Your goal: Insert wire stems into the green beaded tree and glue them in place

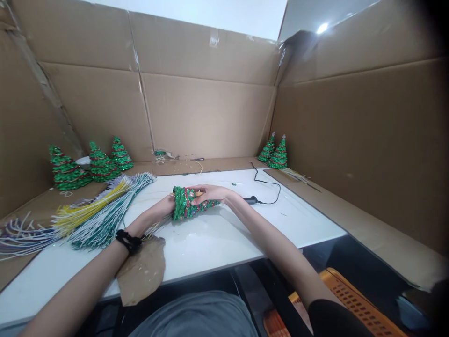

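A small green tinsel tree (183, 204) with red garland lies on its side above the white board, its wide base toward the left and its tip toward the right. My left hand (169, 205) is at the base, its fingers hidden inside or behind it. Over the top of the tree, my right hand (206, 193) curls its fingers around the middle. A black-handled tool (250, 200) with a cord lies just right of my right wrist. Thin wires stick out below my left hand.
Bundles of yellow (93, 206) and green-white wires (105, 224) lie at the left. Several finished-looking trees (101, 163) stand at the back left, two more (278, 154) at the back right. Cardboard walls (210, 112) surround the white board (210, 243). An orange basket (361, 299) is lower right.
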Available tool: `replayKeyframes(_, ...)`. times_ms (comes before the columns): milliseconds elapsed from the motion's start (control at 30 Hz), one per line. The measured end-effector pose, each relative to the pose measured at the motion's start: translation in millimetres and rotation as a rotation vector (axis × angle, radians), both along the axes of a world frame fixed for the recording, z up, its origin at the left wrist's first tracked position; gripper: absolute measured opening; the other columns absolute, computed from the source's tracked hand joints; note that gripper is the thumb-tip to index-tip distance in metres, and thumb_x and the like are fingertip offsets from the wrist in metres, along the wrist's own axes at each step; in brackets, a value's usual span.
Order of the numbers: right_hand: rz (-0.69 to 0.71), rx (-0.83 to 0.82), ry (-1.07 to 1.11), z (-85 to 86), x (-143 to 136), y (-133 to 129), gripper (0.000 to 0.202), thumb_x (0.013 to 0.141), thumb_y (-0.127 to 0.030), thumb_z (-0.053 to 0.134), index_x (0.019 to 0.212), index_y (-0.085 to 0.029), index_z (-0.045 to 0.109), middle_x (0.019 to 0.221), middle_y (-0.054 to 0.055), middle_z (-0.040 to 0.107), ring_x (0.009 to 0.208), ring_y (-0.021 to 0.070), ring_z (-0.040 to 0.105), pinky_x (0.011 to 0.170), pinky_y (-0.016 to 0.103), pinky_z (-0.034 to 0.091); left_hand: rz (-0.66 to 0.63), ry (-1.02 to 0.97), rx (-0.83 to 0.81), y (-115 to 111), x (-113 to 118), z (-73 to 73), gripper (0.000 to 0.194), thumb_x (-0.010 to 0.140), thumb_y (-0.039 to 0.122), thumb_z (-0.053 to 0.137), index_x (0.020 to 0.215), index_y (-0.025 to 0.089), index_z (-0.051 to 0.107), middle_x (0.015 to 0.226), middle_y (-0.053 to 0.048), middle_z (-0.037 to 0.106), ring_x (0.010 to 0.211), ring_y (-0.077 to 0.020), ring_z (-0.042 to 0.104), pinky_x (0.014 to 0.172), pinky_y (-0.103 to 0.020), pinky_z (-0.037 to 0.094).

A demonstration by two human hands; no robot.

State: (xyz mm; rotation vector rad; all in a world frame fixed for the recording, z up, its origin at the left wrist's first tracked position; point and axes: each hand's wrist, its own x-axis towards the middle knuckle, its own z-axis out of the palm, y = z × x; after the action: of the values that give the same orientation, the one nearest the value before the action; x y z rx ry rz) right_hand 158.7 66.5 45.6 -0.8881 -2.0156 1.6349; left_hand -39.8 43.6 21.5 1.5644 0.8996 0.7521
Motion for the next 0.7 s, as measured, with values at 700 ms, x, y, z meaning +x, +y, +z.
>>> replayKeyframes(700, -0.043, 0.142, -0.104, 1.8, 2.0, -6.2, 0.069, 0.064, -0.029, 0.076, 0.127, -0.024, 0.048, 0.131, 0.006, 0.050, 0.116, 0.0231, 0.050, 0.102, 0.040, 0.040, -0.035, 0.014, 0.061, -0.4, -0.7, 3.2, 0.033, 0.076, 0.028, 0.059, 0.106, 0.016, 0.067, 0.101, -0.008, 0.070, 0.086, -0.0214, 0.061, 0.076, -0.031, 0.047)
